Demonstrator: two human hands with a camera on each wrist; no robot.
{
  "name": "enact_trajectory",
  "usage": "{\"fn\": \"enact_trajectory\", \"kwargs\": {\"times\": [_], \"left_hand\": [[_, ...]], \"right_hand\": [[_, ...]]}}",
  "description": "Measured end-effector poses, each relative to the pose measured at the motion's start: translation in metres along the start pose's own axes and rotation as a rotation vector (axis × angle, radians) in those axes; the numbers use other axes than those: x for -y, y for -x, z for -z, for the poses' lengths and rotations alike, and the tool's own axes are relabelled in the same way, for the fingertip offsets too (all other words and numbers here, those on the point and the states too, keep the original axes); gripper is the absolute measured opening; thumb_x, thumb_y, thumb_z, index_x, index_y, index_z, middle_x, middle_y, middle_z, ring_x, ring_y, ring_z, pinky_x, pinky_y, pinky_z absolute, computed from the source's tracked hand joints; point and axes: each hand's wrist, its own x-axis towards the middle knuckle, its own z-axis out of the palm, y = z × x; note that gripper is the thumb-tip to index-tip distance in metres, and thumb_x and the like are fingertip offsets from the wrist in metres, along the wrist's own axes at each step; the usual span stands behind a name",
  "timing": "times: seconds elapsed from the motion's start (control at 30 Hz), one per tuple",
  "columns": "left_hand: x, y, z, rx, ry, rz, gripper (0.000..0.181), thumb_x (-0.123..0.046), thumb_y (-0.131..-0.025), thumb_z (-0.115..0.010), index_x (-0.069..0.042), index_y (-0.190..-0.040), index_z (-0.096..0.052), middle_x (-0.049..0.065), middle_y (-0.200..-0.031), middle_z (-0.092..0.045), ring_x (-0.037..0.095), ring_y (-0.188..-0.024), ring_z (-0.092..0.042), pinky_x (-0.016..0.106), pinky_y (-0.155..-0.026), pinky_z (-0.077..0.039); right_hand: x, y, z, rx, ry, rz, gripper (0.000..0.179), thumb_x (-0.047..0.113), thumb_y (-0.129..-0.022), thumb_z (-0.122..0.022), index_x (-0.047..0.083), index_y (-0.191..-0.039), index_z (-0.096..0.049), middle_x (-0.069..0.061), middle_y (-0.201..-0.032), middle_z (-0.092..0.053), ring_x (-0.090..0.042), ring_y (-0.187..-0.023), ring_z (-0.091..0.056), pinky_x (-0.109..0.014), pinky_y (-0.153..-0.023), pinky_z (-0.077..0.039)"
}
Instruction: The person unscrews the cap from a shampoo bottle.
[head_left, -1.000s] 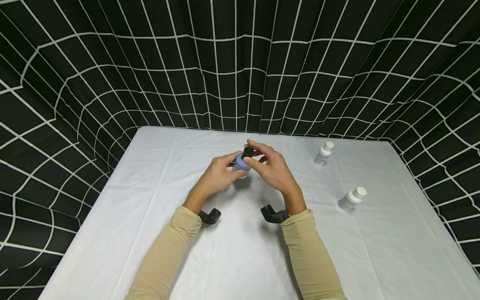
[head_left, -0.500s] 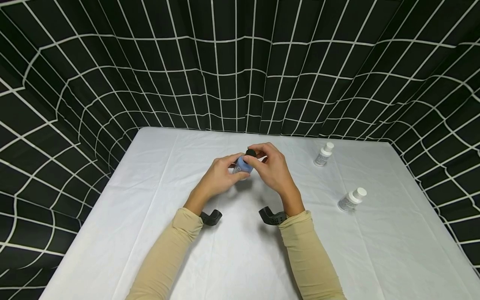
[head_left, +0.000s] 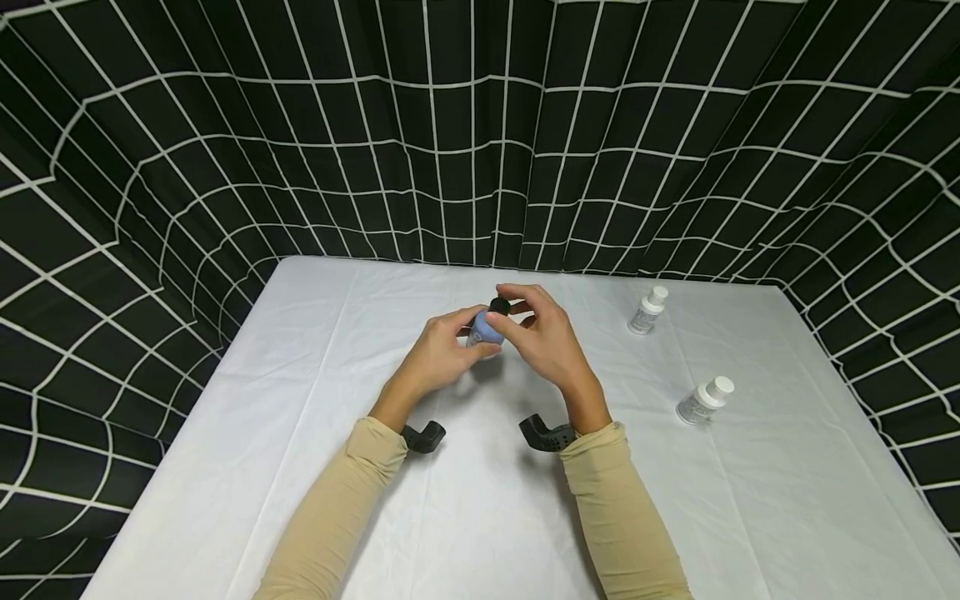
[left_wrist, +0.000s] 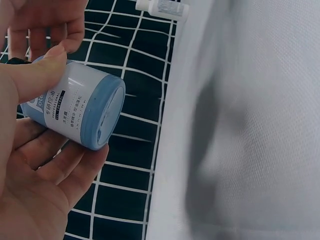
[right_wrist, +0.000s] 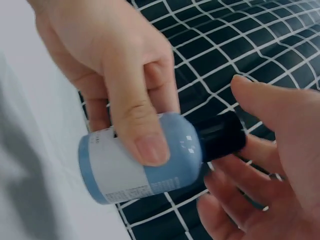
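Note:
My left hand [head_left: 441, 348] grips a blue shampoo bottle [right_wrist: 120, 170] with a white label, thumb on one side and fingers on the other. The bottle is held tilted above the table, its base toward the left wrist camera. Its black cap [right_wrist: 220, 135] sits on the neck. Around that cap stands my right hand [right_wrist: 270, 165], thumb lifted apart from it and loosely bent fingers beside and under it. One finger seems to touch the cap. In the left wrist view, the left thumb and the right hand [left_wrist: 50, 25] hide most of the cap.
Two small white-capped bottles stand on the right side of the white-clothed table [head_left: 480, 517]: a farther bottle [head_left: 647, 312] and a nearer bottle [head_left: 703, 400]. A black curtain [head_left: 480, 133] with white grid lines rises behind the table and along its sides.
Over the last second the bottle's capped end has shifted slightly to the right. My right fingers have changed position around the cap. The left hand keeps its hold.

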Motion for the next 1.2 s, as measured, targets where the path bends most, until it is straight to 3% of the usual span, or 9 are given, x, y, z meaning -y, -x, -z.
{"fn": "enact_trajectory", "kwargs": {"times": [0.23,0.6,0.73,0.93,1.03,1.2], "left_hand": [[-0.0002,0.0001,-0.0023,0.002,-0.007,-0.013,0.045,-0.037,-0.089,-0.08,-0.031,-0.132,-0.065,-0.007,-0.12,-0.073,0.015,-0.114,-0.068,0.036,-0.102,-0.056],[0.001,0.0004,0.0001,-0.007,-0.03,0.009,0.05,-0.038,-0.09,-0.078,-0.024,-0.136,-0.063,-0.003,-0.126,-0.071,0.018,-0.117,-0.068,0.038,-0.102,-0.056],[0.0011,0.0004,0.0007,-0.011,-0.023,0.003,0.05,-0.039,-0.09,-0.079,-0.025,-0.136,-0.063,-0.003,-0.127,-0.071,0.018,-0.118,-0.068,0.039,-0.103,-0.056],[0.0005,-0.0001,-0.0017,-0.002,-0.015,-0.019,0.046,-0.036,-0.089,-0.08,-0.029,-0.132,-0.065,-0.005,-0.121,-0.072,0.015,-0.115,-0.068,0.038,-0.102,-0.056],[0.0,0.0,-0.0021,0.002,-0.022,-0.018,0.047,-0.037,-0.089,-0.079,-0.031,-0.134,-0.064,-0.007,-0.123,-0.072,0.014,-0.116,-0.067,0.036,-0.102,-0.056],[-0.0005,0.0004,-0.0006,-0.008,-0.023,-0.017,0.05,-0.037,-0.09,-0.079,-0.026,-0.136,-0.062,-0.004,-0.126,-0.071,0.017,-0.117,-0.068,0.039,-0.102,-0.057]], "right_hand": [[-0.0046,-0.001,-0.0046,-0.075,0.044,-0.026,0.039,0.029,-0.088,-0.082,0.006,-0.116,-0.066,-0.01,-0.103,-0.061,-0.026,-0.096,-0.063,-0.036,-0.086,-0.053],[-0.003,-0.0006,0.0048,0.08,0.022,0.046,0.04,0.021,-0.1,-0.067,0.015,-0.14,-0.063,-0.005,-0.13,-0.065,-0.022,-0.114,-0.063,-0.034,-0.088,-0.054],[-0.0018,-0.001,0.0034,0.053,0.019,0.013,0.045,0.028,-0.097,-0.071,0.016,-0.14,-0.062,-0.004,-0.13,-0.064,-0.022,-0.113,-0.064,-0.036,-0.088,-0.055],[-0.0027,-0.0014,-0.0033,-0.038,0.054,-0.07,0.044,0.034,-0.091,-0.078,0.007,-0.123,-0.065,-0.009,-0.107,-0.061,-0.024,-0.098,-0.064,-0.034,-0.084,-0.052],[-0.0032,-0.0012,-0.004,-0.043,0.058,-0.057,0.039,0.031,-0.091,-0.078,0.006,-0.12,-0.067,-0.009,-0.105,-0.062,-0.024,-0.096,-0.063,-0.033,-0.083,-0.052],[-0.0037,-0.001,-0.0012,0.002,0.066,0.014,0.038,0.026,-0.096,-0.073,0.01,-0.13,-0.067,-0.009,-0.114,-0.064,-0.022,-0.104,-0.064,-0.03,-0.082,-0.053]]}}
